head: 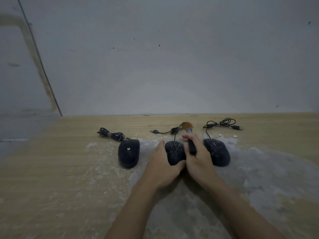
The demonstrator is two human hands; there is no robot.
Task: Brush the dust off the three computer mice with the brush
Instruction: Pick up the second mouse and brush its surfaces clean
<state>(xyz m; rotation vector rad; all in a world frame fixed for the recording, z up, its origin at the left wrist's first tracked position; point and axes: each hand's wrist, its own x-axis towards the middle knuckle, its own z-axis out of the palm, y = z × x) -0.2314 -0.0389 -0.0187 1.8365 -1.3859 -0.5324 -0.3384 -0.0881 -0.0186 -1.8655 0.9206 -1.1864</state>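
Note:
Three dark wired mice lie side by side on a wooden table point(51, 169). The left mouse point(128, 153) looks mostly clean, with a small white mark on top. The middle mouse point(174, 150) is streaked with white dust, and my left hand point(162, 167) grips it around its left side and near end. My right hand point(198, 156) holds the brush point(189, 135) by its dark handle, brown bristles pointing away, just beyond the middle mouse. The right mouse point(217, 151), also dusty, lies right of my right hand.
Each mouse has its bundled cable behind it: the left cable point(111, 134), the middle cable point(164, 131), the right cable point(222, 124). White dust covers the table around and right of the mice point(259, 169). A grey wall rises just behind the table's far edge.

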